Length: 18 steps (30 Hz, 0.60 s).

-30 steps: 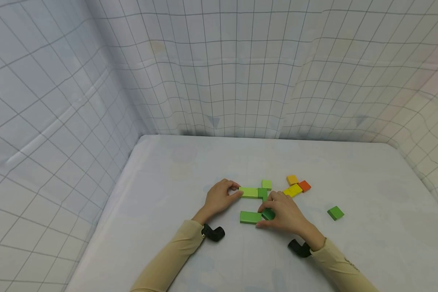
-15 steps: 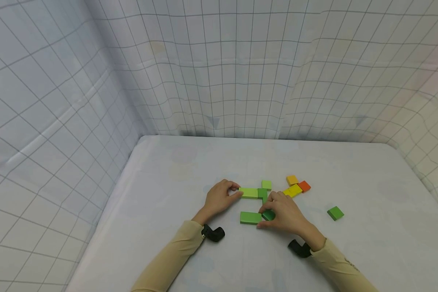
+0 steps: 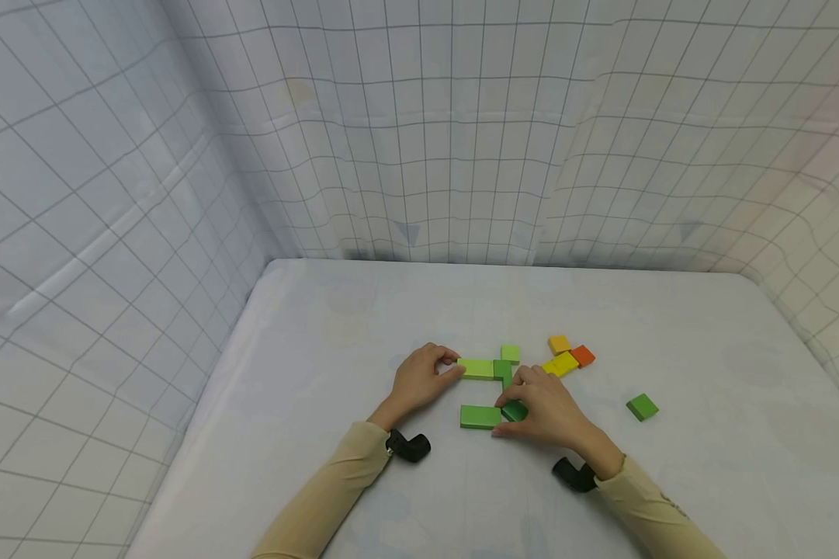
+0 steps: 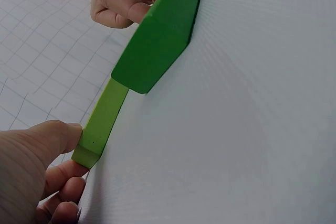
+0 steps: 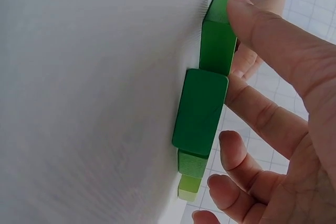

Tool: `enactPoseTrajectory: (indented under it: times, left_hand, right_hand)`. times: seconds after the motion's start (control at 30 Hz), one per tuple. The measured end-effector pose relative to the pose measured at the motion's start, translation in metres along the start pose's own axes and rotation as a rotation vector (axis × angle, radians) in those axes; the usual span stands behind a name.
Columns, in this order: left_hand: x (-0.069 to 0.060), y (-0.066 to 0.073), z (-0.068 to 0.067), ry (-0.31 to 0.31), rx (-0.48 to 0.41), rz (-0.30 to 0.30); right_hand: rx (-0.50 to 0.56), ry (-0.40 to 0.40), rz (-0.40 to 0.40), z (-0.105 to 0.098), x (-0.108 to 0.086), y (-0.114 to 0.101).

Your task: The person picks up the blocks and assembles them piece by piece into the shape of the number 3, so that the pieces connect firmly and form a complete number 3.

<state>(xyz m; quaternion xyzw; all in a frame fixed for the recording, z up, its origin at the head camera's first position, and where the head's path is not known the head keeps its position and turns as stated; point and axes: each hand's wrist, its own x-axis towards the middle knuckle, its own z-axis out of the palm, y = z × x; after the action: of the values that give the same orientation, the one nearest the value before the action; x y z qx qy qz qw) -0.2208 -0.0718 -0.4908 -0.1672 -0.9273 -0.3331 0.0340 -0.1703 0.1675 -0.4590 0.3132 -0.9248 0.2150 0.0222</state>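
Observation:
My left hand (image 3: 422, 380) pinches the left end of a light green block (image 3: 476, 369) between thumb and finger; the left wrist view shows this grip too. That block's right end meets an upright-running green block (image 3: 504, 369), partly covered by my right hand (image 3: 548, 411). Nearer me, my right thumb and index finger pinch the right end of a green rectangular block (image 3: 480, 417). Beside that end, a dark green block (image 3: 514, 410) lies under my right palm, partly hidden. In the right wrist view, the dark green block (image 5: 199, 111) touches the green one (image 5: 218, 45).
A small light green block (image 3: 510, 354) lies at the back of the group. Right of it are a yellow block (image 3: 561, 364), an orange-yellow block (image 3: 559, 345) and a red-orange block (image 3: 583, 356). A green block (image 3: 643, 407) lies farther right on the white-covered table (image 3: 307, 334).
The near green block has shifted very slightly toward me and right, with my right fingertips moving along with it. My left hand has stayed in place.

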Motion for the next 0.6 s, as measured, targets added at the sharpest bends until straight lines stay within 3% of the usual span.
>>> enactPoseTrajectory:
  times: [0.43, 0.6]
  left_hand:
    - [0.0006, -0.001, 0.0007, -0.003, 0.006, 0.002]
    - [0.0008, -0.0008, 0.001, -0.002, 0.009, 0.009]
  right_hand:
    - [0.013, -0.009, 0.005, -0.0004, -0.0004, 0.0]
    - [0.058, 0.041, 0.002, -0.007, -0.0063, 0.0083]
